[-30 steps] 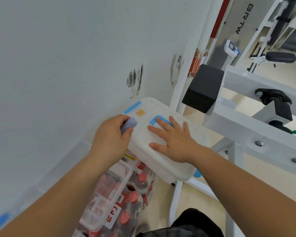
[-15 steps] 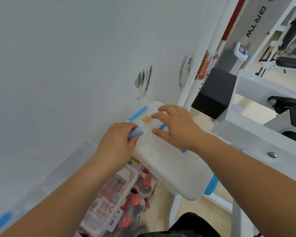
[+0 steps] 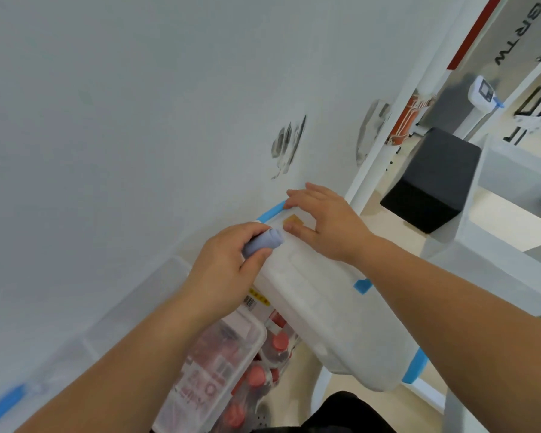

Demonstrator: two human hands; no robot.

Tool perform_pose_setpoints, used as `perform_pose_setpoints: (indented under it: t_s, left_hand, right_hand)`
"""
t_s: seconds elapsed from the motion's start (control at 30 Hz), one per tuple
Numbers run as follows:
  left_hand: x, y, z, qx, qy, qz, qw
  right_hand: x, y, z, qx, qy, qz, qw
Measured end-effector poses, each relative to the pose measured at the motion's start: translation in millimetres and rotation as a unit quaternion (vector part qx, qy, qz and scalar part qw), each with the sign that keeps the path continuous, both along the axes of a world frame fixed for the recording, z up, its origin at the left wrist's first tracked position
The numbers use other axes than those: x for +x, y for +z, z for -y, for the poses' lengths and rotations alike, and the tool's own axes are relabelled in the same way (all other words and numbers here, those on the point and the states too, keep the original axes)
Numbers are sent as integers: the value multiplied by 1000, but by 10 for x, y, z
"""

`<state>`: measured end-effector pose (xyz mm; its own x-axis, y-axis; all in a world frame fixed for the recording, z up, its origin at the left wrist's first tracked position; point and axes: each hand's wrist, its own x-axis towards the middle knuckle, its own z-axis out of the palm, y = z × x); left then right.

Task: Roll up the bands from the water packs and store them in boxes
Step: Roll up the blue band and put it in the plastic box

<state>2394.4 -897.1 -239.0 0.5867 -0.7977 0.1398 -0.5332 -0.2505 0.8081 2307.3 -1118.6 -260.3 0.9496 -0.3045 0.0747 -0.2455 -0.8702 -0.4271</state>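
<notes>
Your left hand (image 3: 228, 264) clamps 1 rolled band (image 3: 263, 244) beside the box (image 3: 322, 314), likely soft, light, springy: squeeze its middle. Your right hand (image 3: 325, 228) rests spread on the box's far end.

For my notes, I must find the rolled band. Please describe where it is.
Start at the big white wall, then go down to the white box with blue clips. At its left edge, the left hand grips the rolled band: a small lavender cylinder, the only purple thing there.
</notes>
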Motion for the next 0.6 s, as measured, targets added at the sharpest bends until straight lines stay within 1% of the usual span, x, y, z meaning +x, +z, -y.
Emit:
perform_pose_setpoints:
  t_s: [0.07, 0.17, 0.33, 0.47, 0.53, 0.6]
  left_hand:
    - [-3, 1, -12, -2, -5, 3, 1000]
    - [-17, -19, -7, 5, -2, 30, 1000]
    - [-33, -48, 22, 28, 0, 73, 997]
    - [-26, -50, 26, 43, 8, 86, 995]
    - [-20, -41, 23, 40, 8, 87, 995]
    - [-37, -32, 34, 45, 0, 87, 995]
  right_hand:
    - [-10, -14, -2, 10, 0, 16, 1000]
    - [-16, -14, -10, 23, -1, 23, 999]
    - [-22, 3, -40, 21, -12, 10, 1000]
    - [-1, 14, -42, 23, -12, 9, 1000]
    - [-6, 45, -51, 6, -15, -8, 1000]
    - [-18, 68, -73, -43, -10, -60, 997]
